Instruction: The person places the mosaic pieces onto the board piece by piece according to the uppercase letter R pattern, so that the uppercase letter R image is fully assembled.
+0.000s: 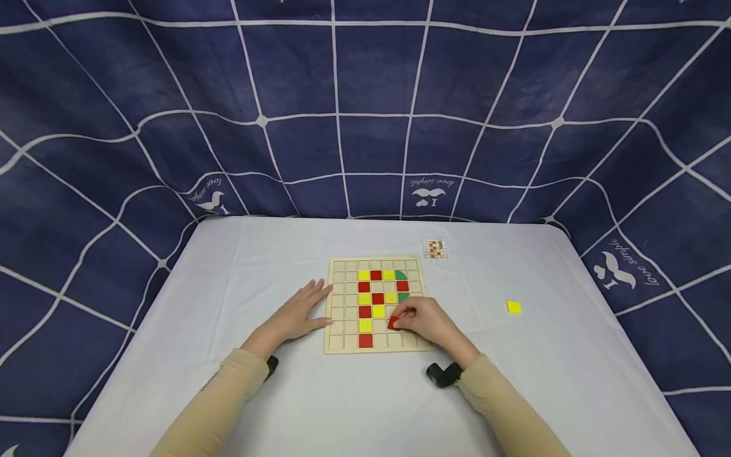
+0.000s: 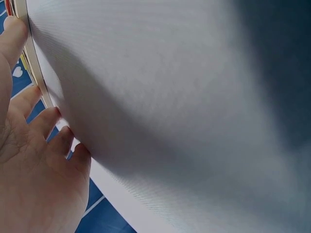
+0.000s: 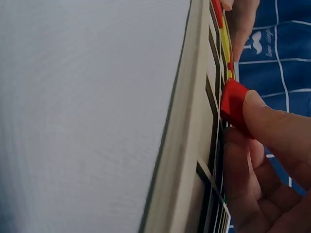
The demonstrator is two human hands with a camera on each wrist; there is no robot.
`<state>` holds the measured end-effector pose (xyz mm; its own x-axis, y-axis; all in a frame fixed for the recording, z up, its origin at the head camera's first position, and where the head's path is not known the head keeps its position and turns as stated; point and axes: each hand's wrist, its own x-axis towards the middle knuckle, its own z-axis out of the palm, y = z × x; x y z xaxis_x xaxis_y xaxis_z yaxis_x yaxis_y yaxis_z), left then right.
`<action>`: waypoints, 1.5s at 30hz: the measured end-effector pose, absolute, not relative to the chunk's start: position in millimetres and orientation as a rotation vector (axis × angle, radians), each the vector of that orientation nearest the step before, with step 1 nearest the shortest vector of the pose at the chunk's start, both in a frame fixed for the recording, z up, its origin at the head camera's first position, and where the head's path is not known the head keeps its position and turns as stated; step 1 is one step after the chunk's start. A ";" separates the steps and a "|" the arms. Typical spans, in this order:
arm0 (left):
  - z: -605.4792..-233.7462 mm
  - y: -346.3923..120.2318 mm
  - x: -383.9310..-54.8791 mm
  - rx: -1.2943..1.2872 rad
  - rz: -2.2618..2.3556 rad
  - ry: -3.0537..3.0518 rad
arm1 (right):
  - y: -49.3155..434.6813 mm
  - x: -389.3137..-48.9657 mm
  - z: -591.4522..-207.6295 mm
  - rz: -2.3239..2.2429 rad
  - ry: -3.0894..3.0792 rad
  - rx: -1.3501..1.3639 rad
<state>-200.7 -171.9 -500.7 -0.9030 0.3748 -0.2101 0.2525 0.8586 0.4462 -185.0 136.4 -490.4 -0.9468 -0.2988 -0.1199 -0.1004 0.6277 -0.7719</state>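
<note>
A wooden grid board (image 1: pixel 337 330) lies on the table, with red, yellow and green tiles set in its squares in the shape of a letter. My right hand (image 1: pixel 425 320) pinches a red square tile (image 1: pixel 394 324) low over the board's right half. In the right wrist view the thumb lies on the red tile's face, and the tile is tilted against the grid. The left hand (image 1: pixel 294 313) has its fingers spread, with thumb and fingertips at the board's left edge; the left wrist view shows these fingertips along that edge.
A yellow square tile (image 1: pixel 514 307) lies apart on the white-covered table (image 1: pixel 320 406), right of the board. Behind the board's far right corner is a small printed pattern card (image 1: pixel 435 248). A dark blue checked cloth (image 1: pixel 371 146) hangs around the table's back and sides.
</note>
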 end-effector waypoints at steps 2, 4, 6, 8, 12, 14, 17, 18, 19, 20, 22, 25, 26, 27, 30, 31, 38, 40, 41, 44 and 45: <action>-499.1 -172.0 -200.7 0.473 0.605 2.745 | 135.0 -185.5 -490.1 -1.192 2.630 -0.337; -497.6 -172.0 -200.6 0.472 0.610 2.746 | 133.6 -185.8 -489.8 -1.160 2.652 -0.351; -496.6 -172.0 -200.6 0.470 0.613 2.747 | 132.3 -185.8 -489.2 -1.135 2.674 -0.366; -496.1 -171.9 -200.8 0.470 0.614 2.748 | 131.0 -185.5 -489.1 -1.118 2.697 -0.384; -496.4 -172.2 -200.9 0.476 0.618 2.751 | 129.6 -184.9 -489.6 -1.115 2.714 -0.382; -496.8 -172.4 -200.9 0.481 0.618 2.753 | 129.7 -184.6 -489.1 -1.119 2.709 -0.377; -497.1 -172.7 -200.8 0.480 0.618 2.751 | 132.3 -184.7 -486.8 -1.149 2.683 -0.355; -497.1 -172.8 -200.8 0.480 0.618 2.752 | 133.9 -185.2 -485.4 -1.161 2.676 -0.345; -497.0 -173.0 -200.7 0.477 0.618 2.751 | 136.1 -185.7 -483.5 -1.167 2.673 -0.331; -496.9 -173.2 -200.6 0.475 0.619 2.750 | 139.0 -186.5 -481.4 -1.178 2.670 -0.316; -497.0 -173.6 -200.4 0.471 0.621 2.751 | 147.2 -188.9 -477.6 -1.202 2.669 -0.284; -497.5 -174.1 -199.9 0.472 0.616 2.755 | 167.2 -193.4 -474.0 -1.224 2.690 -0.237; -497.9 -174.2 -199.8 0.473 0.612 2.755 | 175.6 -195.1 -473.5 -1.228 2.703 -0.217; -498.1 -174.2 -199.7 0.473 0.613 2.755 | 184.9 -196.7 -473.3 -1.228 2.718 -0.199; -498.8 -173.9 -199.4 0.474 0.609 2.755 | 214.1 -199.5 -471.5 -1.207 2.779 -0.129; -498.9 -173.8 -199.4 0.474 0.608 2.755 | 224.2 -199.9 -471.0 -1.195 2.799 -0.106; -498.5 -172.4 -199.7 0.477 0.605 2.747 | 290.0 -191.4 -471.1 -1.090 2.925 0.006; -498.3 -172.2 -199.6 0.480 0.603 2.745 | 304.2 -187.9 -472.9 -1.066 2.934 0.053; -498.2 -172.1 -199.4 0.482 0.602 2.745 | 310.3 -186.5 -474.0 -1.062 2.931 0.077; -497.9 -172.1 -199.1 0.489 0.606 2.747 | 324.8 -184.5 -477.6 -1.029 2.921 0.142; -497.8 -172.2 -199.0 0.489 0.608 2.747 | 328.1 -184.5 -479.1 -1.010 2.922 0.155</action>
<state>-199.0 -172.2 -497.8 -0.9019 0.3831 -0.1998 0.2631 0.8537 0.4494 -184.5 328.1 -479.1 -0.9939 0.0795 -0.0761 0.1095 0.7821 -0.6134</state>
